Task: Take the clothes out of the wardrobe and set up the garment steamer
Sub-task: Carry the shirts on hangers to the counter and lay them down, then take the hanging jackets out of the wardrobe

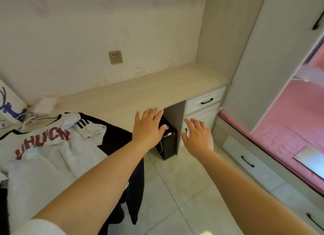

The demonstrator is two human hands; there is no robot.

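Both your arms are stretched forward over the tiled floor. Your left hand is flat, fingers straight and spread, nothing in its grip. It hangs in front of the near edge of the bench, overlapping the top of the black box that stands on the floor under the bench; can't tell if it touches either. Your right hand is the same: fingers straight and spread, grip holding nothing, just right of the grey upright panel and in front of the white drawers.

Clothes: a white shirt with red lettering lies at the left, on top of a black garment that drapes down toward the floor. What carries them is hidden. A thin wire hanger shows at the shirt's collar, far left. A blurred white object sits on the far left end of the bench; can't tell what it is. A white item with a blue deer print is at the left edge.

Black box has a white cable running down its front and something pale plugged in near its top. Can't confirm whether it belongs to the steamer.

Wall socket on the far wall above the bench. Wardrobe on the right, with a black handle at the top right. Bed with pink cover at the right, with drawers in its base.
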